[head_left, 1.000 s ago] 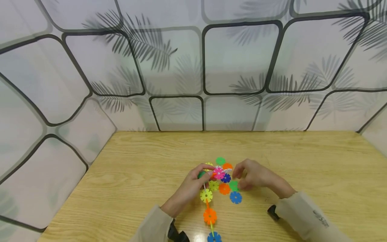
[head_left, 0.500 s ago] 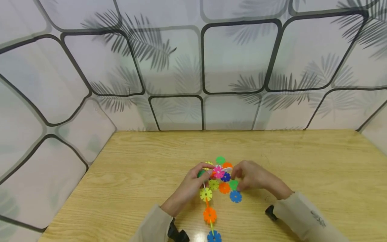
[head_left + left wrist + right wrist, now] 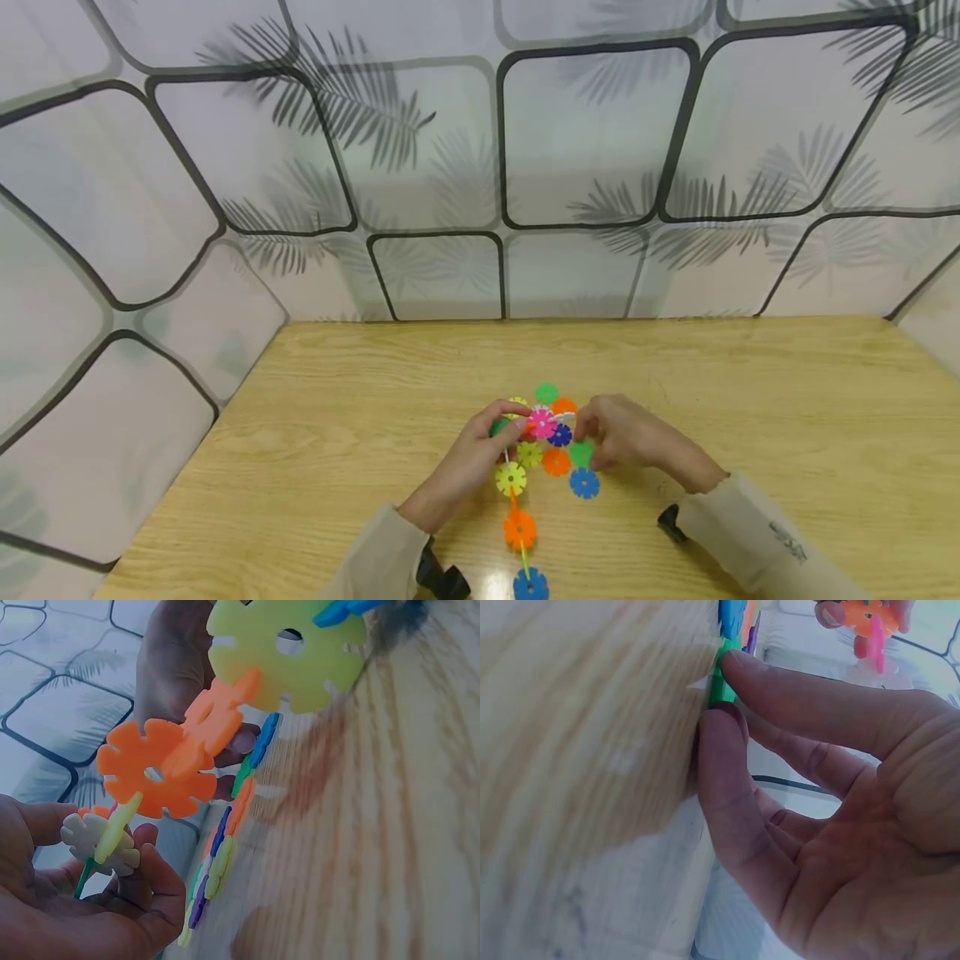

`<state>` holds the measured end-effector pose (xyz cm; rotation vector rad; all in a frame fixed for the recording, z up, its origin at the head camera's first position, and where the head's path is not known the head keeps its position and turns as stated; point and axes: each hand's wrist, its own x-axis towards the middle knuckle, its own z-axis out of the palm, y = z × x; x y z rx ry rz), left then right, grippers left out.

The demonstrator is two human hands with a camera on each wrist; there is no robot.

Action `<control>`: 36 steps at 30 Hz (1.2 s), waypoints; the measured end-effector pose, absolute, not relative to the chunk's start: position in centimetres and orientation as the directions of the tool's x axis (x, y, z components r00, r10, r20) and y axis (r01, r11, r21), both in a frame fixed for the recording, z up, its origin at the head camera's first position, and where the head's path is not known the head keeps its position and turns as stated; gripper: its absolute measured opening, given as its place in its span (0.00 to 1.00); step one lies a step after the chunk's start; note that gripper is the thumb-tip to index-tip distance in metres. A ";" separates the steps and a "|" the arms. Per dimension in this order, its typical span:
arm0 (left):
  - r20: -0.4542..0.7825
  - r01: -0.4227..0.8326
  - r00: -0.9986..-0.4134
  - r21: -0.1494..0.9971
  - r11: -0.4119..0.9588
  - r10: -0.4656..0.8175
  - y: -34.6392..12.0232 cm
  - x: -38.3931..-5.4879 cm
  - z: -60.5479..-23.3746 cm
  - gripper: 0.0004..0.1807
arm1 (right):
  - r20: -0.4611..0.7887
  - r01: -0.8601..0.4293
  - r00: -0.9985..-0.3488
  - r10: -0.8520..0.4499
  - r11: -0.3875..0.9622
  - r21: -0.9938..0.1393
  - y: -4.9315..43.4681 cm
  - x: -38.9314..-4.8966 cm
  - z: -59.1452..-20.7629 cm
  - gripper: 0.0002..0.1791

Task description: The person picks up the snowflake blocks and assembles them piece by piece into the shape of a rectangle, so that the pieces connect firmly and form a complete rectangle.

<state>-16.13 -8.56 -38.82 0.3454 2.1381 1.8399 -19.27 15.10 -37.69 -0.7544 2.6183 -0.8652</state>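
My left hand (image 3: 471, 458) pinches a chain of interlocking plastic snowflake discs. A pink disc (image 3: 542, 422) sits at its fingertips, and the left wrist view shows a white disc (image 3: 82, 834) between the fingers. From there the chain runs toward me through a yellow disc (image 3: 511, 479) and an orange disc (image 3: 520, 530) to a blue disc (image 3: 530, 584). Low over the table, my right hand (image 3: 628, 433) grips a green disc (image 3: 724, 682) by its edge with thumb and index finger. Part of that disc is hidden by the fingers.
Several loose discs lie flat between the hands, among them a blue disc (image 3: 585, 483), an orange disc (image 3: 557, 462) and a navy disc (image 3: 559, 435). A light green disc (image 3: 547, 392) is farthest back. The wooden table (image 3: 360, 392) meets a patterned wall (image 3: 577, 150).
My right hand has moved slightly left and closed in on the green disc. My left hand keeps its hold on the chain. The whole head view has shifted a little.
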 end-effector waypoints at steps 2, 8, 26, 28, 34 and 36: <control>-0.074 -0.018 -0.927 0.988 0.153 0.368 -8.6 -16.1 -38.8 0.17 | -0.097 -0.386 -0.821 -0.563 0.671 -0.634 15.2 -19.3 -37.7 0.15; -0.069 -0.011 -0.929 0.987 0.159 0.364 -8.7 -16.2 -38.8 0.17 | -0.075 -0.378 -0.817 -0.571 0.630 -0.679 15.4 -19.6 -37.8 0.17; -0.111 -0.062 -0.925 0.988 0.144 0.363 -8.7 -16.3 -38.6 0.17 | -0.094 -0.110 -0.819 -0.566 0.317 -0.942 16.4 -20.3 -37.3 0.06; -0.108 -0.057 -0.924 0.987 0.147 0.366 -8.7 -16.3 -38.6 0.17 | -0.084 -0.104 -0.821 -0.564 0.293 -0.950 16.6 -20.3 -37.1 0.06; -0.101 -0.043 -0.924 0.986 0.163 0.367 -9.0 -16.5 -38.8 0.17 | -0.072 -0.088 -0.845 -0.529 0.272 -0.958 17.0 -20.5 -36.7 0.08; -0.099 -0.042 -0.926 0.986 0.161 0.364 -9.0 -16.5 -38.9 0.17 | -0.076 -0.079 -0.854 -0.515 0.272 -0.959 17.0 -20.5 -36.4 0.09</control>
